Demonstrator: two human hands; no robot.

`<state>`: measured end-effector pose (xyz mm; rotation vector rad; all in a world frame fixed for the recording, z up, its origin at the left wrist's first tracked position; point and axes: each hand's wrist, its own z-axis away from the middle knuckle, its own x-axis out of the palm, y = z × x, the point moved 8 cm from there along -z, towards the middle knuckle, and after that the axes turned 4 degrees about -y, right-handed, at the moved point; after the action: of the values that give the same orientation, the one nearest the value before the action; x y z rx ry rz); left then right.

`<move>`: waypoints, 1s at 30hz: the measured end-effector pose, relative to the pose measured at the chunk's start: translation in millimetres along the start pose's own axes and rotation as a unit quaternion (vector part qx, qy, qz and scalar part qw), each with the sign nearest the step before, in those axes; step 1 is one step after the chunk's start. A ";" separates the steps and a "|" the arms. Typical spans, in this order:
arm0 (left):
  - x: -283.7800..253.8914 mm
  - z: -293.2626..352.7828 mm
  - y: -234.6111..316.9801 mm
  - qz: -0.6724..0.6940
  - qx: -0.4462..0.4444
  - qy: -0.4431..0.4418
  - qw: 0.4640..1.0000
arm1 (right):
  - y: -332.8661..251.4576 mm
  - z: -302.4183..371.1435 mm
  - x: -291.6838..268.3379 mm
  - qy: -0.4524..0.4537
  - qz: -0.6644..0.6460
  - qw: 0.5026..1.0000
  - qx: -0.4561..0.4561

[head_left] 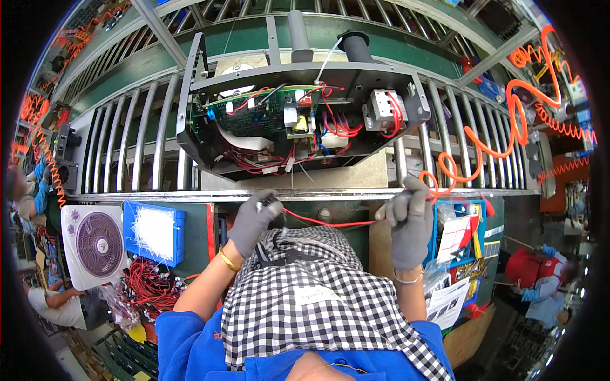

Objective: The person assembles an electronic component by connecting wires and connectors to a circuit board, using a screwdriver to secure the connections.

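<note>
A thin red wire [324, 224] stretches between my two grey-gloved hands, just above my checked apron [298, 317]. My left hand [254, 222] is closed around one end; what sits between its fingertips is partly hidden. On the other side, my right hand [408, 222] pinches the wire with bent fingers. Beyond both hands an open dark metal housing [394, 149] lies on the rollers. Inside it are a green circuit board [248, 117], a white switch block [383, 109], a pale ribbon cable [244, 138] and bundled red wires.
At left stand a fan [95, 247], a blue box [180, 244] of white ties and a pile of red wires [149, 289]. A blue tray [480, 216] and paper sheet [448, 303] lie right. An orange coiled hose [473, 171] crosses the roller conveyor [146, 136]. Other people work at both sides.
</note>
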<state>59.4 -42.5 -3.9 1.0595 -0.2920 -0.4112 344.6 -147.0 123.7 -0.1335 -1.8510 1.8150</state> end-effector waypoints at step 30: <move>175.0 -68.2 258.2 -0.391 0.421 0.045 0.817 | -46.3 -217.2 -92.7 -0.253 0.314 0.915 0.018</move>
<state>291.3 39.8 199.6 2.0780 0.0987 -1.0213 531.9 3.9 128.3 -0.2958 -2.3082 2.5035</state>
